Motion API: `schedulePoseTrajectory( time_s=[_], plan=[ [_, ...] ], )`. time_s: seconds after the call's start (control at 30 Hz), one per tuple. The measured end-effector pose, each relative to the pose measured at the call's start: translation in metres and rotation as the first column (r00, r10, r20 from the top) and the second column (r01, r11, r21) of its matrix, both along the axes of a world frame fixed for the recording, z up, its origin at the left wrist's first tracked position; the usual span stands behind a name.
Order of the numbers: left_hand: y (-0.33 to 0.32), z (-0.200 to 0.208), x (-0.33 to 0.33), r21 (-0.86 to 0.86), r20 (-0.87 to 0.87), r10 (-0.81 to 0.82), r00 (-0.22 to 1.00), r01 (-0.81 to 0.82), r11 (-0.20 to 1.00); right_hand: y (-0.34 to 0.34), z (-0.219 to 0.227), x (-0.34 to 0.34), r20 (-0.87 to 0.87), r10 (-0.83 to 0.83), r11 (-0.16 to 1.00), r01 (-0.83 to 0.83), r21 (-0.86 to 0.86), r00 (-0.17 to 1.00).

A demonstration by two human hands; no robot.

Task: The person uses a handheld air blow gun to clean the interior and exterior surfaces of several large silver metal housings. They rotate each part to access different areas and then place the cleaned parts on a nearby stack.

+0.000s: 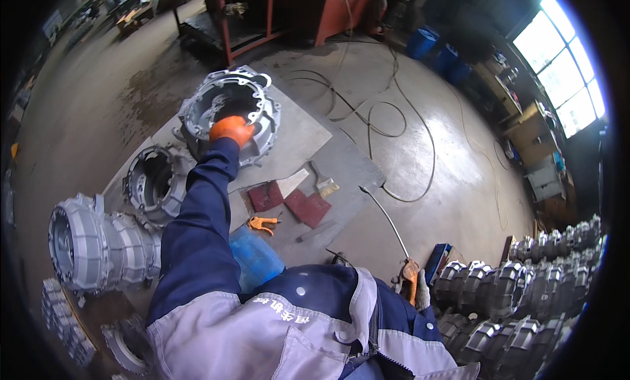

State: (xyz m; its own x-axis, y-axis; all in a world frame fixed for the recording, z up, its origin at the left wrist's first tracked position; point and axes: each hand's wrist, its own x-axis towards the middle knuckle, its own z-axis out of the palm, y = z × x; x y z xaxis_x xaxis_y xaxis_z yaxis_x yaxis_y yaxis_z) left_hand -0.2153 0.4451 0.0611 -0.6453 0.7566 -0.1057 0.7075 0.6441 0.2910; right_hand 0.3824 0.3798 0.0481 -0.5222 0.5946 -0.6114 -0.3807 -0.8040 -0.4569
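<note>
My left hand (232,130), in an orange glove, reaches into the round opening of a grey cast-metal housing (268,134). Its fingers are bent at the inner rim, with the tips hidden. The housing stands on a grey sheet-topped table (298,134). Low on the right, my right hand (421,293) is partly hidden beside my jacket. It is closed round an air blow gun (409,270), whose long thin nozzle slants up and left toward the table edge.
More housings (157,183) stand left of my arm. Red abrasive pads (308,208), a brush (323,183), an orange short-nozzled blow gun (262,224) and a blue plastic piece (254,256) lie on the table. Hoses (430,176) coil across the floor. Rows of castings (505,288) stand at right.
</note>
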Motion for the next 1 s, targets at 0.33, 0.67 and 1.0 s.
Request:
schedulePoseTrajectory(
  time_s=[0.33, 0.67, 1.0],
  plan=[
    [-0.152, 0.059, 0.002, 0.503, -0.278, -0.013, 0.961, 0.157, 0.850, 0.074, 0.000, -0.036, -0.069, 0.347, 0.930, -0.333, 0.156, 0.935],
    [-0.226, -0.010, 0.171, -0.045, 0.067, 0.233, 0.970, -0.231, 0.972, 0.165, -0.027, -0.075, -0.170, 0.673, 0.739, -0.646, 0.191, 0.720],
    [-0.344, -0.100, 0.292, -0.215, 0.034, 0.257, 0.966, -0.245, 0.945, 0.203, -0.040, -0.090, 0.071, 0.761, 0.580, -0.726, 0.370, 0.645]
  ],
)
